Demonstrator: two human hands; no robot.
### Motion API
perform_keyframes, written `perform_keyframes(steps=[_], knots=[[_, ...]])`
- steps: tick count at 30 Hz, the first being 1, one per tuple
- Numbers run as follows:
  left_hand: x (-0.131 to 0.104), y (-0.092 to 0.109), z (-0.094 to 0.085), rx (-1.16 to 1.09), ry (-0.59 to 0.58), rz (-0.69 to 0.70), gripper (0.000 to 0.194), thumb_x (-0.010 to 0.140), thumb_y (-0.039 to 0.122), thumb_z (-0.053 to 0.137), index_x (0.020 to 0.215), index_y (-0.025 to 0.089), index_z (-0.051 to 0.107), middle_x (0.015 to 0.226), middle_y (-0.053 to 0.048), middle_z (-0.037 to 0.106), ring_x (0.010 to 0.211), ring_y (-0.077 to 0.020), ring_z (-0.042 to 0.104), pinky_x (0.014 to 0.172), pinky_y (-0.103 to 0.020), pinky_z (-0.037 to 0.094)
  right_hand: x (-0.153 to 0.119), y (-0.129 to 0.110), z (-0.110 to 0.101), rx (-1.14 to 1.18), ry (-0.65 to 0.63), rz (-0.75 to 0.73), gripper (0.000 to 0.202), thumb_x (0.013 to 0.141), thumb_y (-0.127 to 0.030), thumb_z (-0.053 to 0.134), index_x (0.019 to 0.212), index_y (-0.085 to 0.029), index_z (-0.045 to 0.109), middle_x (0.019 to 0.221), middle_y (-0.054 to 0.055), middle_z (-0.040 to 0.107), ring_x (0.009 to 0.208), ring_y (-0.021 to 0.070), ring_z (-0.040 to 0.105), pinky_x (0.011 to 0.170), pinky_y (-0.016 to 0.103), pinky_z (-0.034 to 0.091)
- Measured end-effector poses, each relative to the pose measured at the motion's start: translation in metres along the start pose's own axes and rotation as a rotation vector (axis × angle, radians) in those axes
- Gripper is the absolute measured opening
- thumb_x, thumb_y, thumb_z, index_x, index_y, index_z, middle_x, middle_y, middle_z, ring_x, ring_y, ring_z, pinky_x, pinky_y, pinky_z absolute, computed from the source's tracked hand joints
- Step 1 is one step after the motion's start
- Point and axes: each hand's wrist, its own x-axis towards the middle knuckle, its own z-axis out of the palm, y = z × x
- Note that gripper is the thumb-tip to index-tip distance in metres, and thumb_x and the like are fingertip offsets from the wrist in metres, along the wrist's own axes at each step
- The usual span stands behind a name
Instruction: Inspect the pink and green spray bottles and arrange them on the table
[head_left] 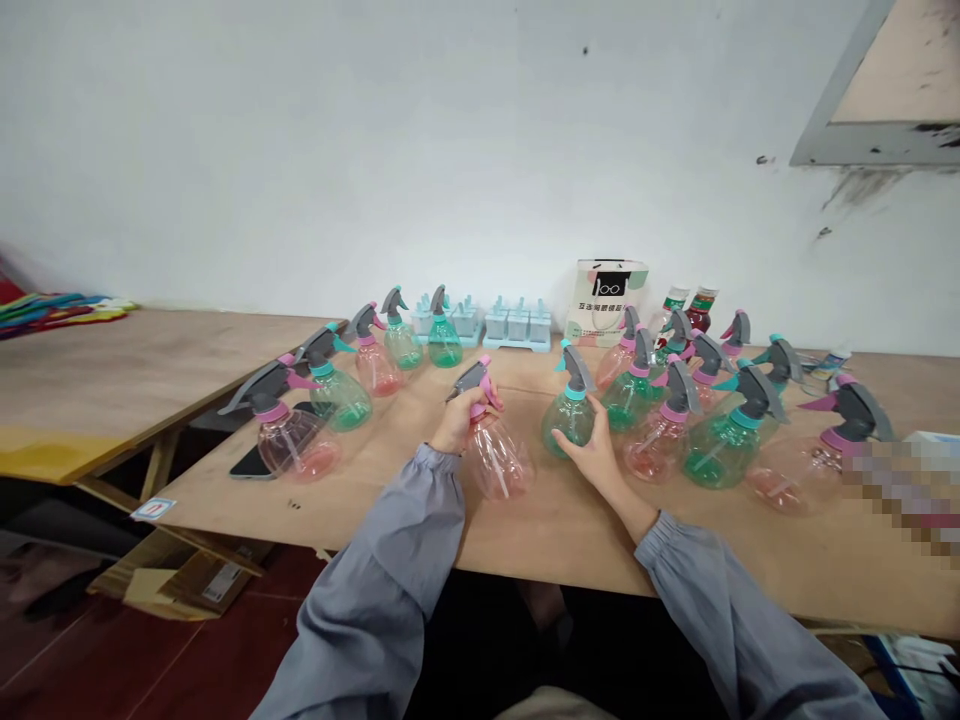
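Observation:
My left hand [456, 420] is closed round the pink neck of a clear pink spray bottle [501, 460] with a grey and pink trigger head, near the table's middle. To its right, my right hand [592, 440] holds a green spray bottle [566, 415] with a grey and turquoise head, thumb and fingers round its body. Both bottles stand upright, apart from each other. At the right is a cluster of several pink and green spray bottles, among them a green one [721, 450]. Several more stand at the left, including a pink one [292, 440].
A phone [251, 466] lies by the left bottles on the brown table [390, 510]. Along the wall stand pale blue popsicle moulds [517, 325], a printed paper bag [606, 300] and red bottles [700, 310]. Another table [150, 365] is at the left.

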Motion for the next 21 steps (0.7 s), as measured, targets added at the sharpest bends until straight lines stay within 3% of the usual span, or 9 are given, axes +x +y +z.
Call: perform_keyframes(steps=[2, 4, 8, 14, 18, 21], knots=[[0.001, 0.008, -0.002, 0.124, 0.025, 0.112, 0.015, 0.057, 0.024, 0.063, 0.071, 0.018, 0.065, 0.077, -0.007, 0.072, 0.082, -0.025, 0.07, 0.051, -0.025, 0.047, 0.0, 0.0, 0.0, -0.002, -0.006, -0.006, 0.079, 0.076, -0.048, 0.073, 0.141, -0.018, 0.039, 0.139, 0.017, 0.052, 0.134, 0.0325, 0.05, 0.117, 0.055, 0.038], [0.006, 0.018, -0.011, 0.291, 0.1, 0.26, 0.017, 0.063, 0.027, 0.069, 0.078, 0.019, 0.071, 0.087, -0.007, 0.074, 0.094, -0.0257, 0.07, 0.065, -0.028, 0.054, 0.0, 0.0, -0.001, -0.003, -0.014, -0.011, 0.08, 0.077, -0.048, 0.074, 0.142, -0.019, 0.038, 0.139, 0.017, 0.052, 0.134, 0.0325, 0.05, 0.116, 0.055, 0.038], [0.026, 0.035, -0.044, 0.532, 0.29, 0.468, 0.023, 0.066, 0.028, 0.077, 0.087, 0.019, 0.076, 0.091, -0.004, 0.075, 0.1, -0.0248, 0.068, 0.082, -0.03, 0.056, 0.0, -0.001, 0.0, 0.002, -0.007, -0.017, 0.08, 0.076, -0.048, 0.074, 0.142, -0.019, 0.038, 0.141, 0.017, 0.051, 0.134, 0.0328, 0.05, 0.116, 0.055, 0.039], [0.047, 0.035, -0.088, 0.598, 0.396, 0.493, 0.024, 0.066, 0.029, 0.077, 0.085, 0.016, 0.074, 0.081, -0.004, 0.071, 0.093, -0.0248, 0.068, 0.083, -0.033, 0.056, -0.001, 0.0, 0.003, -0.011, 0.027, -0.005, 0.079, 0.075, -0.048, 0.074, 0.14, -0.018, 0.04, 0.137, 0.018, 0.053, 0.131, 0.0332, 0.052, 0.114, 0.056, 0.041], [0.048, 0.025, -0.103, 0.619, 0.432, 0.482, 0.035, 0.066, 0.034, 0.079, 0.096, 0.018, 0.07, 0.091, -0.006, 0.072, 0.1, -0.0256, 0.068, 0.094, -0.037, 0.054, -0.001, 0.0, 0.003, -0.006, 0.028, -0.013, 0.078, 0.076, -0.047, 0.073, 0.14, -0.019, 0.04, 0.136, 0.017, 0.054, 0.13, 0.0324, 0.052, 0.113, 0.055, 0.041], [0.04, 0.013, -0.112, 0.656, 0.411, 0.509, 0.054, 0.066, 0.035, 0.081, 0.115, 0.019, 0.062, 0.114, -0.01, 0.069, 0.113, -0.0269, 0.065, 0.103, -0.041, 0.049, -0.001, -0.001, 0.002, 0.002, 0.024, -0.011, 0.077, 0.076, -0.047, 0.073, 0.139, -0.019, 0.041, 0.135, 0.016, 0.054, 0.129, 0.0325, 0.053, 0.114, 0.056, 0.041]])
